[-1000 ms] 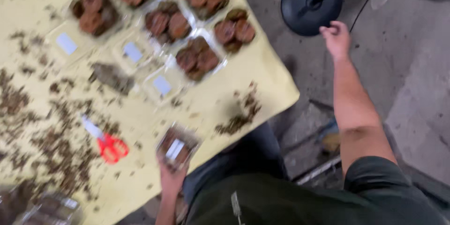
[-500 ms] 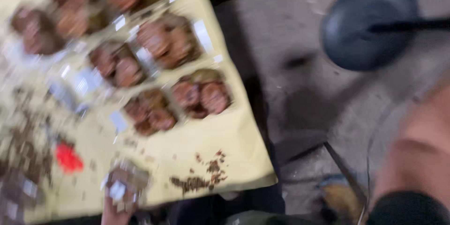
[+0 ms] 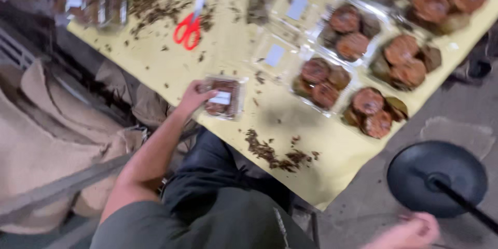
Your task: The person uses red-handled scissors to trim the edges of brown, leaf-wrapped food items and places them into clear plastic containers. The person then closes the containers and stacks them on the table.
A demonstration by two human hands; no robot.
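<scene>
A: What does the left hand [image 3: 193, 97] hold?

B: It holds a small clear box [image 3: 224, 97] with brown pieces inside and a white label on the lid. The fingers are closed on the box's left edge, so the box sticks out from the hand toward 3 o'clock. The box sits low over the yellow table [image 3: 228, 52], near its front edge; I cannot tell if it touches the table.

A: And the right hand [image 3: 410, 232]?

B: It is at the bottom of the view, off the table, over the grey floor. It is blurred. It is just beside a black round stand base [image 3: 437, 177], which lies at 1 o'clock from it. I cannot tell if the fingers are open or closed, or if they touch the black pole.

A: What is around the box?

B: At 11 o'clock from it lie red scissors [image 3: 189, 27], well apart. At 3 o'clock is a group of open clear trays [image 3: 322, 79] with round brown cakes, near but not touching. At 5 o'clock there is a small pile of dark crumbs [image 3: 270, 153] on the table. More crumbs are scattered near the scissors. On the left, beside the table, lie brown sacks [image 3: 46, 124].
</scene>
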